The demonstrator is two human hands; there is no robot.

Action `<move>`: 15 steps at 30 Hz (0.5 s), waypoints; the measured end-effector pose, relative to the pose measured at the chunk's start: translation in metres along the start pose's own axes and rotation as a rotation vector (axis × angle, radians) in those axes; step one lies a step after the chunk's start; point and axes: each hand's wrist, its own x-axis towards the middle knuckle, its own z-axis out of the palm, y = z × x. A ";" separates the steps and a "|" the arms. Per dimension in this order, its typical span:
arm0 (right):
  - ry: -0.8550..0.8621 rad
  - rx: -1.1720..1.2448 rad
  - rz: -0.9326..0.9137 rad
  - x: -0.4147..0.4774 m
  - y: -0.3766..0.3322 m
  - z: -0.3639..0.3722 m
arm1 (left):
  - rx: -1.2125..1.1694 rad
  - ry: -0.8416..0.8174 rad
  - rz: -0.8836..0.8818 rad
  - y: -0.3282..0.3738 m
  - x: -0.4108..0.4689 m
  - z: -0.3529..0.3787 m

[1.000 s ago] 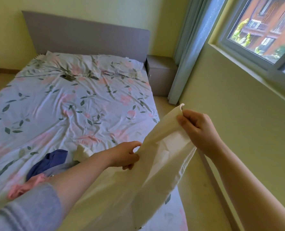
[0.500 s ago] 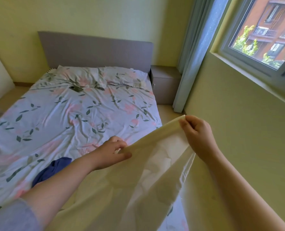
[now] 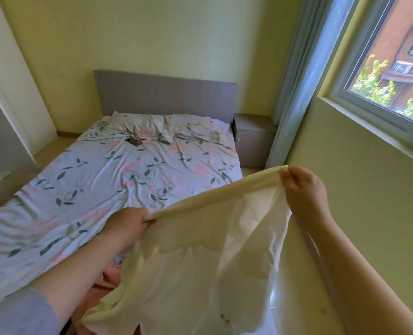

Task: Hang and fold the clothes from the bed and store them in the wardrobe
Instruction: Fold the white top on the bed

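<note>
A thin cream garment (image 3: pixel 188 267) hangs spread out in front of me over the near right corner of the bed (image 3: pixel 104 180). My left hand (image 3: pixel 128 226) pinches the left end of its top edge. My right hand (image 3: pixel 302 192) pinches the right end, held higher, so the edge is pulled taut between them. A pink garment (image 3: pixel 104 281) lies on the bed under my left forearm, mostly hidden by the cream cloth.
The bed has a floral sheet, two pillows (image 3: pixel 166 126) and a grey headboard (image 3: pixel 164 93). A grey bedside unit (image 3: pixel 251 139) and a blue curtain (image 3: pixel 295 93) stand at the right. A window (image 3: pixel 389 68) is in the right wall. A white wardrobe panel (image 3: pixel 9 93) stands left.
Both hands have drawn apart along the cream garment's top edge, stretching it wide. My view tilted up, and the blue garment on the bed is out of sight.
</note>
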 end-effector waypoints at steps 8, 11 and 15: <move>0.071 -0.159 0.098 -0.068 -0.040 -0.009 | -0.775 0.325 -0.151 -0.024 -0.060 -0.047; 0.106 0.473 0.374 -0.091 -0.059 -0.012 | -0.583 0.564 -0.003 -0.035 -0.086 -0.065; 0.338 0.945 0.502 -0.121 -0.084 -0.013 | -0.456 0.797 0.155 -0.032 -0.122 -0.089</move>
